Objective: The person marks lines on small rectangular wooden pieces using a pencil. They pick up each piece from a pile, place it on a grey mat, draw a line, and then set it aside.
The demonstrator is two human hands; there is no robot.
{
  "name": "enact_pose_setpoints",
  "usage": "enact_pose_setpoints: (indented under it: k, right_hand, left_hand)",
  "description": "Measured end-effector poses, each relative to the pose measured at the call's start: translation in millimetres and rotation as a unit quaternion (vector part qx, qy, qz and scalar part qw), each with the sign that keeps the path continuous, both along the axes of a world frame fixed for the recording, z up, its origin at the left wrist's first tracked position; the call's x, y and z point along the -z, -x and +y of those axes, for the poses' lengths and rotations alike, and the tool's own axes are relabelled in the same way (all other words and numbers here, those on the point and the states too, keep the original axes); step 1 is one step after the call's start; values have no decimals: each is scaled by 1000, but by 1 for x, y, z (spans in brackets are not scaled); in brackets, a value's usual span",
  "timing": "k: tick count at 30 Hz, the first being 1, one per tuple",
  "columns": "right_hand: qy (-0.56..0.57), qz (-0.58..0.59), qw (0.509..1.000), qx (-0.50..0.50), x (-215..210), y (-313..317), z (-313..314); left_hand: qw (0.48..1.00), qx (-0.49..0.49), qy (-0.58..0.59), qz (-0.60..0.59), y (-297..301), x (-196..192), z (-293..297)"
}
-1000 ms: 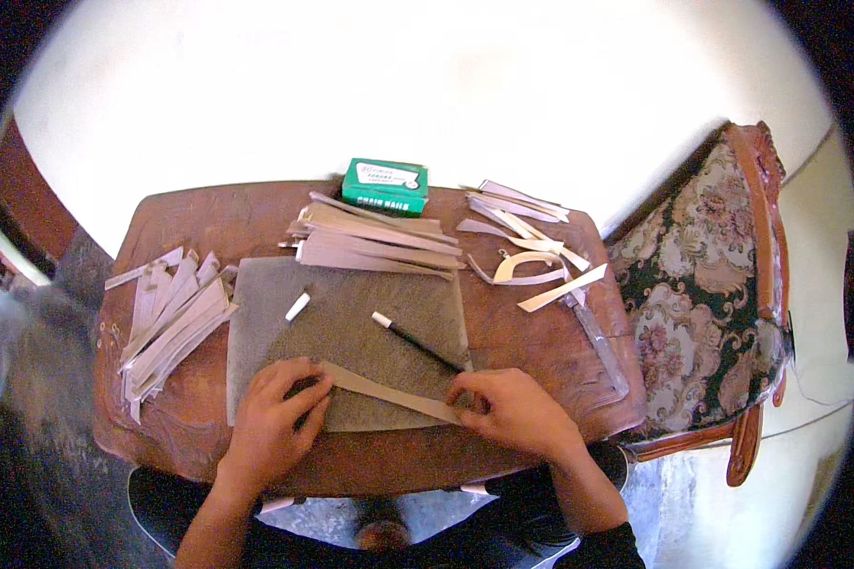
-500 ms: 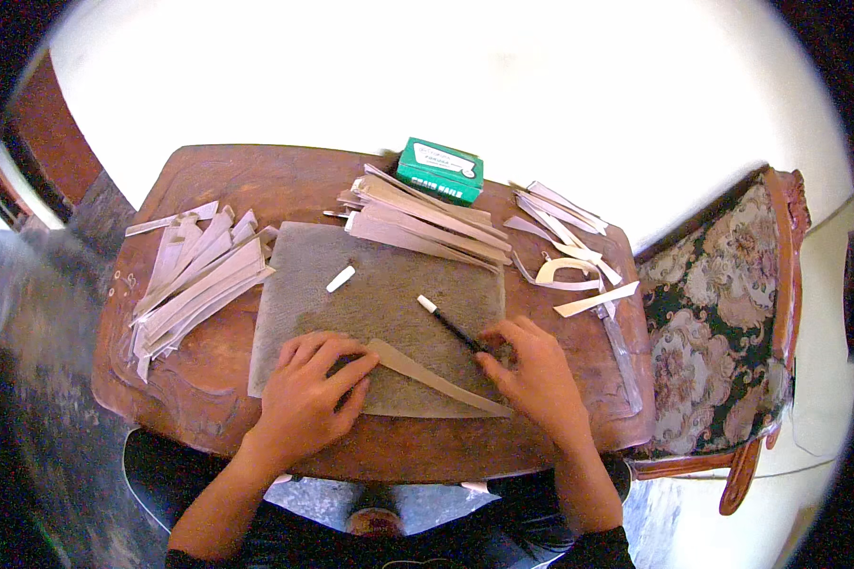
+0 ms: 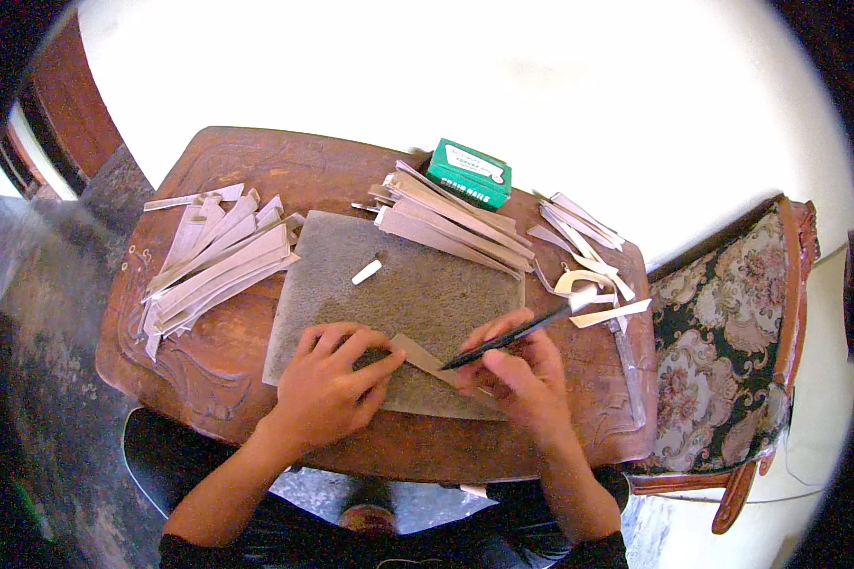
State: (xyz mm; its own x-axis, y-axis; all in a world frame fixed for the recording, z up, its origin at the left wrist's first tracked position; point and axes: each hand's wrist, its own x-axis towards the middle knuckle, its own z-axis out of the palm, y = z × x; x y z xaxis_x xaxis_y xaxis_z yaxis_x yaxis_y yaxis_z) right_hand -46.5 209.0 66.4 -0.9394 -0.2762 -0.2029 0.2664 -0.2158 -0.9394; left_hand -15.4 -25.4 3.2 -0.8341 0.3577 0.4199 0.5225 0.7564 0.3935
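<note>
My right hand (image 3: pixel 522 365) is closed around a black pen (image 3: pixel 508 341), whose white end points up and to the right. Its tip is at a thin, tapering grey-beige strip (image 3: pixel 417 355) lying on a grey mat (image 3: pixel 332 313). The right part of that strip is partly covered by my right hand. With fingertips bent onto the strip's left end, my left hand (image 3: pixel 337 384) holds it against the mat. A small white cap (image 3: pixel 366 272) lies farther up the mat.
Bundles of similar strips sit on the carved wooden table (image 3: pixel 228 379): a left pile (image 3: pixel 223 266), a middle pile (image 3: pixel 455 223), and loose pale pieces (image 3: pixel 588 242) at the right. Behind the middle pile is a green box (image 3: pixel 470 174). A floral-upholstered chair (image 3: pixel 721 351) stands to the right.
My right hand has picked up the pen from the mat and tilted it, bringing its tip to the strip. My left hand stays on the strip's left end. The view has shifted slightly.
</note>
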Motion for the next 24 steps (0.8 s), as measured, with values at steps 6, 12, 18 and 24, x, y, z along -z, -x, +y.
enact_pose_setpoints:
  k: [6, 12, 18, 24]
  right_hand:
    - [-16, 115, 992, -42, 52, 11, -14]
    - [-105, 148, 982, -57, 51, 21, -13]
    - [-159, 232, 955, -98, 45, 30, -16]
    - [-199, 226, 949, -99, 51, 36, -13]
  left_hand:
    - [1000, 7, 11, 5, 1, 6, 0]
    - [1000, 6, -2, 5, 1, 7, 0]
    - [1000, 14, 8, -2, 2, 6, -2]
    - [1000, 13, 20, -8, 2, 5, -2]
